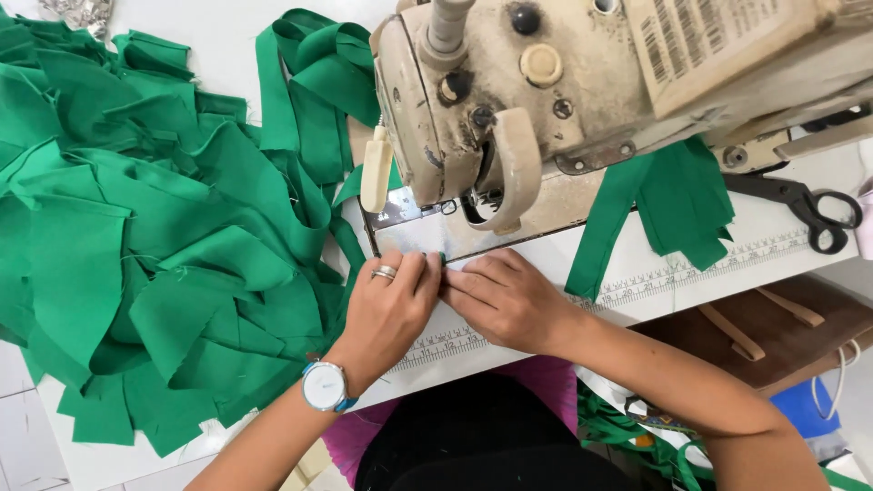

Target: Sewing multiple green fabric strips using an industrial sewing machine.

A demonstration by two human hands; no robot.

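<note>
I am looking down at two hands working close to me at the table edge. The left hand [389, 305] is wearing one ring and one round white watch [325, 385]. Its fingers are lying flat and close together, pressing down on a small bit of green cloth [443, 259]. The right hand [506, 300] is lying right beside it, fingers bent and touching the left fingertips at the same spot. I cannot tell how much cloth is sitting under them, since only a tiny green edge is showing.

Under the hands, one white ruler strip [637, 284] is running along the table [764, 238]. Just past the fingers, one shiny metal plate [427, 232] is lying flat below one old cream sewing machine [546, 91], which is looking worn and spotty.

To the left, one big heap of green cloth pieces [145, 236] is lying soft and crumpled. To the right, a few flat green strips [673, 205] are hanging out from under the machine. Farther right, one pair of black scissors [805, 205] is resting on the table.
</note>
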